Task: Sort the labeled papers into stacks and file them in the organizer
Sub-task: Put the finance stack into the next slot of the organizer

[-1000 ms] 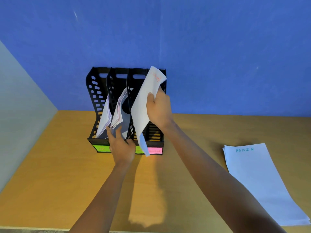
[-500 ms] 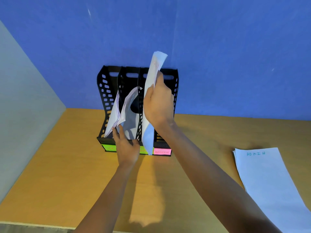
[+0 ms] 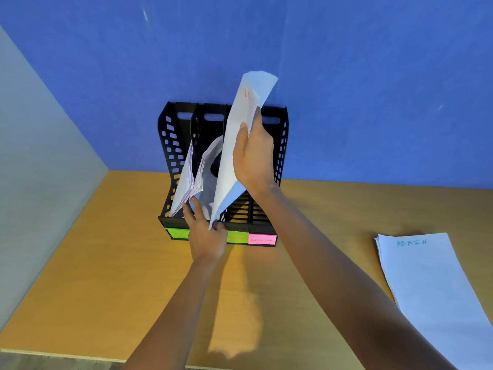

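Brown wooden bench (image 3: 112,284), with a black organizer (image 3: 281,156) at the back and a paper stack marked ADMIN (image 3: 432,295) on the right.

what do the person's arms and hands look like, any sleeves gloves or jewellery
Both forearms are bare as far as the frame shows, with no sleeves in view. The left hand and right hand wear no gloves; no rings, watch or bracelets are visible.

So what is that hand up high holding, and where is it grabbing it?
The right hand grips a stack of white papers by its right edge, near the top. The left hand touches its bottom corner at the organizer.
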A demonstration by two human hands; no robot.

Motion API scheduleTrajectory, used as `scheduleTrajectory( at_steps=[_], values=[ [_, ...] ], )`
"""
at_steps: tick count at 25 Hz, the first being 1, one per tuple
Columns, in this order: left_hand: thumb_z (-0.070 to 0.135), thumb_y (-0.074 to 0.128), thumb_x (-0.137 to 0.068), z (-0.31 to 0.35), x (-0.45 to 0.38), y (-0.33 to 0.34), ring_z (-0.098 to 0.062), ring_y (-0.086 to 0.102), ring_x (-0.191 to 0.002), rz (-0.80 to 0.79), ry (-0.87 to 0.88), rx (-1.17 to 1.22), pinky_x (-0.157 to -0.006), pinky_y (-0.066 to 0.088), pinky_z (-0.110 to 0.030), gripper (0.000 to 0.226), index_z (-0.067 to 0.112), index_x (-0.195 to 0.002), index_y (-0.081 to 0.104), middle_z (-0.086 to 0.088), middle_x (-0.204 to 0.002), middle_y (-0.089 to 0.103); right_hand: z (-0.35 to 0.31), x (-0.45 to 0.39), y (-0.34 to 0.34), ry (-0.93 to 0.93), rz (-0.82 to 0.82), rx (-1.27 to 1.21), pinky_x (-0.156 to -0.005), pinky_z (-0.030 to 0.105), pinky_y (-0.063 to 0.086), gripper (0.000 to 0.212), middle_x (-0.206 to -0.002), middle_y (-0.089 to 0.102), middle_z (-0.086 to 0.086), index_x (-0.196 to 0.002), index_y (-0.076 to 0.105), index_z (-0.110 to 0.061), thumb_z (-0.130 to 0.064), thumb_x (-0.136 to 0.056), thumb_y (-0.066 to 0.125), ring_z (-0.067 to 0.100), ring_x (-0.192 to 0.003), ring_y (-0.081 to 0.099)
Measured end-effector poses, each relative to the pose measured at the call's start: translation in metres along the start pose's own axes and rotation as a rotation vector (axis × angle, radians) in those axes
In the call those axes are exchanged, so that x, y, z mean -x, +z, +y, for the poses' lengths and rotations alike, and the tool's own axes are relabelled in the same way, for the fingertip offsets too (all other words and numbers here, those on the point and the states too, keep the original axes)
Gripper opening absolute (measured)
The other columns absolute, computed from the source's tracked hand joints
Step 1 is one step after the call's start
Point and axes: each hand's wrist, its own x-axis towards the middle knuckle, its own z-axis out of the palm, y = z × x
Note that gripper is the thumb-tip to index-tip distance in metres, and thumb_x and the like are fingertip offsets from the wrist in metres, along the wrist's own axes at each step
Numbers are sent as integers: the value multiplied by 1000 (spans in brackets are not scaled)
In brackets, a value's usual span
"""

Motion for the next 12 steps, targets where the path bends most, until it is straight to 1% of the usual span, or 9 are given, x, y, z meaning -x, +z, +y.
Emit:
scheduleTrajectory(
  at_steps=[1, 2, 4, 6, 9, 12],
  values=[
    [10, 60, -89, 0, -1, 0, -24, 62, -73, -1, -10, -16, -58, 49, -33, 91, 26, -159, 5, -4, -166, -2, 1, 0, 0, -14, 18, -17, -58, 32, 56, 45, -87, 66, 14, -145, 35, -1, -15, -102, 38, 23, -71, 66],
    [11, 61, -89, -1, -3, -1, -20, 61, -65, -1, -17, -35, -55, 44, -29, 92, 26, -159, 3, -6, -166, -2, 4, 1, 0, -22, 30, -29, -66, 39, 59, 45, -95, 68, 18, -144, 36, 0, -16, -102, 37, 28, -79, 68],
    [11, 61, -88, -2, -4, -1, -15, 58, -57, 2, -18, -57, -52, 38, -25, 93, 26, -159, 2, -10, -166, -1, 9, 3, -1, -5, 46, -65, -75, 47, 59, 45, -110, 68, 19, -142, 38, 0, -19, -101, 36, 31, -92, 69],
    [11, 62, -88, -2, -5, -1, -19, 58, -59, 7, -11, -68, -55, 39, -26, 94, 25, -159, 2, -11, -166, -1, 14, 4, 1, 15, 49, -81, -80, 48, 58, 47, -121, 66, 16, -144, 36, -3, -22, -101, 34, 30, -100, 68],
    [13, 63, -87, -1, -3, 0, -21, 58, -63, -3, -19, -81, -58, 41, -28, 95, 26, -159, 1, -11, -166, -2, 29, 3, 6, 9, 33, -45, -80, 44, 58, 47, -119, 66, 16, -145, 34, -2, -21, -102, 35, 27, -97, 68],
    [15, 65, -86, 0, -4, 1, -23, 59, -69, -2, -22, -84, -58, 43, -28, 97, 26, -159, 1, -10, -166, -4, 46, 1, 15, 22, -25, -61, -88, 43, 56, 44, -123, 64, 17, -144, 36, 0, -22, -105, 36, 28, -105, 66]
  ],
)
